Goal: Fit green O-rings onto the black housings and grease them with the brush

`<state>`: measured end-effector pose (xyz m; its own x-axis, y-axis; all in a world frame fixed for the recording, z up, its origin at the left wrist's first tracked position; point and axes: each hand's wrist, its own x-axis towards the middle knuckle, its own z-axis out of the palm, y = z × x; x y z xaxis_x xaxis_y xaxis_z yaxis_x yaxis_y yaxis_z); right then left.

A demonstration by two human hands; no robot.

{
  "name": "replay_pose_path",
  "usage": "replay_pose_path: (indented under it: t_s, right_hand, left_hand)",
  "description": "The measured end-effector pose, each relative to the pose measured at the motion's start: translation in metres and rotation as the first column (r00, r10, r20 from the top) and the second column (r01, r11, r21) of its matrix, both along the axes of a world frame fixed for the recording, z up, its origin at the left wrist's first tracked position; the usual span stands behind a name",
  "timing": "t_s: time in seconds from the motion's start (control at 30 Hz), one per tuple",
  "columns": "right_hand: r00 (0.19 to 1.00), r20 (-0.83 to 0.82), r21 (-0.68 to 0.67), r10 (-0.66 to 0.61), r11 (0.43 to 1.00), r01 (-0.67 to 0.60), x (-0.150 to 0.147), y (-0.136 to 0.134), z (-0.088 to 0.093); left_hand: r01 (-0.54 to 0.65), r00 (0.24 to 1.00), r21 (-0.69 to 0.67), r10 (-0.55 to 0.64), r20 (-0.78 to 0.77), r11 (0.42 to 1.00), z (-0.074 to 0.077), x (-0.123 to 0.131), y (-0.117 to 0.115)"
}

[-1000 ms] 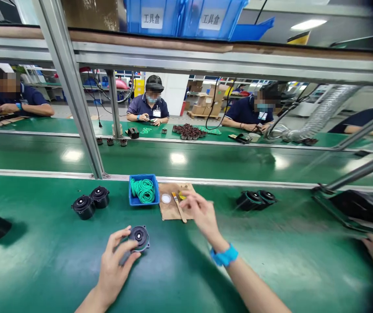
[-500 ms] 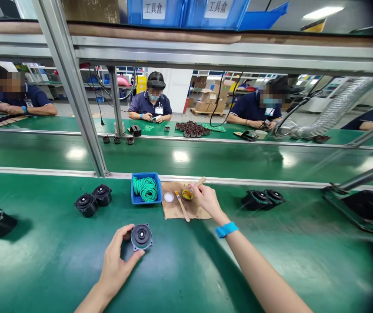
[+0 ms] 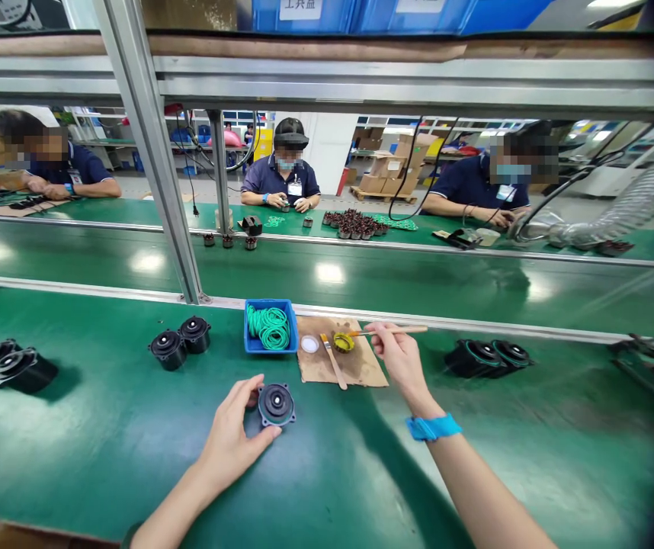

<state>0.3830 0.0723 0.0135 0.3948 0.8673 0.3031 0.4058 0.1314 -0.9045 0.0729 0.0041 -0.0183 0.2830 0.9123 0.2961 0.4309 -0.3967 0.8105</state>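
My left hand (image 3: 241,431) is closed around the side of a round black motor housing (image 3: 277,404) with corner lugs, standing on the green bench. Between thumb and fingers of my right hand (image 3: 399,358) is a thin wooden-handled brush (image 3: 412,329), held nearly level. Its bristle end points left, at the rim of a small pot of yellow grease (image 3: 344,342). The pot sits on a stained piece of cardboard (image 3: 370,370). A second flat brush (image 3: 334,361) and a white round lid (image 3: 309,345) lie there too.
A blue bin (image 3: 270,351) of green rubber rings (image 3: 274,328) adjoins the cardboard. More black housings stand left (image 3: 168,348), far left (image 3: 21,370) and right (image 3: 479,358). A metal upright (image 3: 152,152) rises behind the bin. Co-workers sit across the green belt (image 3: 281,271).
My right hand has drawn back to the right from the grease pot, and the brush's bristle end now shows. My left hand still holds the housing. The whole view has shifted.
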Motion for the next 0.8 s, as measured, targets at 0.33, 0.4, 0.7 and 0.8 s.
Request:
replay_pose_path:
  t_s: [0.33, 0.4, 0.7, 0.8]
  right_hand:
    - [0.682, -0.619, -0.102, 0.390, 0.821, -0.562, -0.091, -0.086, -0.006]
    - [0.687, -0.598, -0.121, 0.412, 0.802, -0.586, -0.097, -0.087, -0.009]
    - [0.796, -0.369, -0.150, 0.479, 0.815, -0.560, -0.096, -0.079, -0.011]
    - [0.825, -0.258, -0.112, 0.503, 0.832, -0.543, -0.095, -0.075, -0.010]
  left_hand:
    - [-0.034, 0.993, -0.177, 0.054, 0.108, 0.984, -0.006, 0.010, 0.004]
    - [-0.032, 0.992, -0.196, 0.056, 0.117, 0.980, -0.006, 0.010, 0.004]
    - [-0.032, 0.989, -0.207, 0.061, 0.131, 0.978, -0.005, 0.010, 0.002]
    - [-0.040, 0.989, -0.186, 0.066, 0.133, 0.982, -0.005, 0.010, 0.001]
